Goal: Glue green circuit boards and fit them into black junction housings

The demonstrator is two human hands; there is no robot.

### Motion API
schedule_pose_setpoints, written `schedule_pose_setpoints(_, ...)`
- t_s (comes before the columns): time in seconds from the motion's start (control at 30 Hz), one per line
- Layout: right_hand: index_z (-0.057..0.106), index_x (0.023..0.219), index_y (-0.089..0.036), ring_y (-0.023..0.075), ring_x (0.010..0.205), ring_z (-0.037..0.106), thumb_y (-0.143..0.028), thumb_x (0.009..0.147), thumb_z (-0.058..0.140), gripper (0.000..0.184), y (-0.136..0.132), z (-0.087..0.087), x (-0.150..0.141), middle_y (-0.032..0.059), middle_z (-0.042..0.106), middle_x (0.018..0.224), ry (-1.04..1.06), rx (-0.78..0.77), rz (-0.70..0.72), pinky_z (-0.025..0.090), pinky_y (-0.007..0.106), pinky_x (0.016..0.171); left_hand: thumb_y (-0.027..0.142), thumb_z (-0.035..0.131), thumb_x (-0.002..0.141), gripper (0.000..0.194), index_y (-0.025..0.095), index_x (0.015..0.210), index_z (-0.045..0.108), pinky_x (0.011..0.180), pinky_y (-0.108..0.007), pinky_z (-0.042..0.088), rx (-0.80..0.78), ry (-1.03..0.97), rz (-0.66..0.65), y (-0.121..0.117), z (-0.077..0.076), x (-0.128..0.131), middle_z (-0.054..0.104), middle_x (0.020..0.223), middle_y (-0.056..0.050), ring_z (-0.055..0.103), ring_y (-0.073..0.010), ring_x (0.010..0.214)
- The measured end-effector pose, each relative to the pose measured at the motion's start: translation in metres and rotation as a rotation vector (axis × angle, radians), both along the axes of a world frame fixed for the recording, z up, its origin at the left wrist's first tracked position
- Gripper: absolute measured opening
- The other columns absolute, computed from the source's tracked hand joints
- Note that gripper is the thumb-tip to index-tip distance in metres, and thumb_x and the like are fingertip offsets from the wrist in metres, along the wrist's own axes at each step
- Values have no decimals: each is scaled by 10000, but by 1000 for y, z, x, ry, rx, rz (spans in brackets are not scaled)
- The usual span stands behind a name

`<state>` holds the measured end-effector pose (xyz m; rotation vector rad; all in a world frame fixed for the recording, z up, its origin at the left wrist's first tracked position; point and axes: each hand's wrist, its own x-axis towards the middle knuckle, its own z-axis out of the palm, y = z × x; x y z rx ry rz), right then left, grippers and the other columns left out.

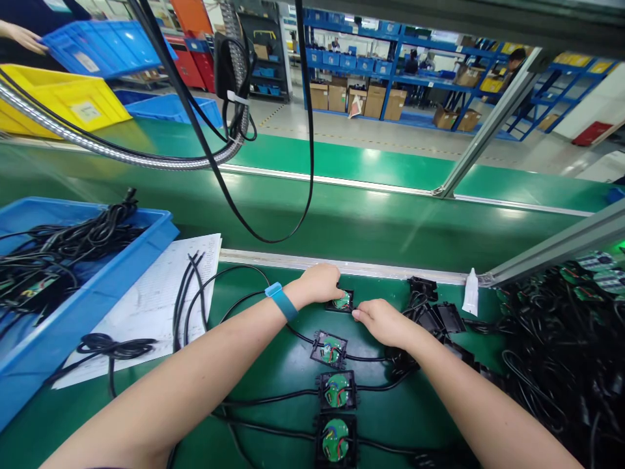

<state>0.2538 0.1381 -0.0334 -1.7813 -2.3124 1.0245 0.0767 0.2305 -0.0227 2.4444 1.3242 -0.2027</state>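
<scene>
In the head view, a small open black housing with a green circuit board (342,301) lies at the back of the green bench. My left hand (319,284) is closed on its left side, with the fingertips partly hidden. At the housing's right edge, my right hand (383,322) pinches a black cable end between thumb and forefinger; the rest of that cable is hidden by the hand. Toward me lie more open housings in a column: a tilted one (330,350), another (336,390) and the nearest (336,441), each with cables out both sides and coloured wires on a green board.
A blue bin (92,293) of black cables stands left, over printed paper (141,306). Black covers (442,319), a white tube (471,293) and a cable heap (561,365) lie right. A black cable loop (312,130) hangs ahead. Across the bench, a person's hand (24,37) holds a blue crate (100,49).
</scene>
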Motion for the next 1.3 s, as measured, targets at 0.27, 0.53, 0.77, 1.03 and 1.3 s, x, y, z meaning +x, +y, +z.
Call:
schedule_pose_setpoints(0.27, 639, 933, -163, 181, 837, 613, -95, 861, 620, 101, -8, -13, 4, 59, 673, 889, -30, 297, -119, 427, 267, 778, 417, 665, 806, 294, 146, 906, 714, 746, -342, 506, 11, 5, 38, -6, -8, -2, 731, 945, -142, 689, -303, 928)
schedule_pose_setpoints(0.53, 652, 889, -161, 168, 714, 612, -140, 951, 501, 165, 2, -12, 2, 47, 680, 778, 46, 213, -104, 428, 257, 696, 387, 691, 838, 296, 125, 978, 702, 807, -344, 523, 4, 12, 63, -11, -6, -1, 725, 1024, -158, 685, -305, 1004)
schedule_pose_setpoints(0.77, 655, 844, -168, 132, 632, 579, -138, 936, 500, 183, 11, -16, 5, -1, 658, 686, 189, 128, -144, 417, 232, 654, 396, 672, 857, 311, 120, 996, 700, 833, -354, 534, 8, 8, 72, -14, -7, -2, 727, 1024, -165, 689, -311, 1021)
schedule_pose_setpoints(1.03, 696, 896, -169, 155, 727, 610, -129, 936, 511, 194, 14, -18, 5, 31, 697, 798, 57, 274, -17, 420, 250, 719, 392, 671, 860, 308, 123, 1009, 695, 845, -364, 538, 17, 3, 78, -15, -8, -2, 731, 1023, -164, 689, -317, 1034)
schedule_pose_setpoints(1.3, 676, 1019, -158, 173, 878, 637, -178, 1009, 429, 248, 11, -9, 3, 75, 690, 951, -196, 322, 111, 428, 251, 776, 396, 678, 850, 295, 132, 979, 704, 816, -345, 540, 2, 16, 81, -14, -7, 0, 736, 1003, -155, 700, -300, 999)
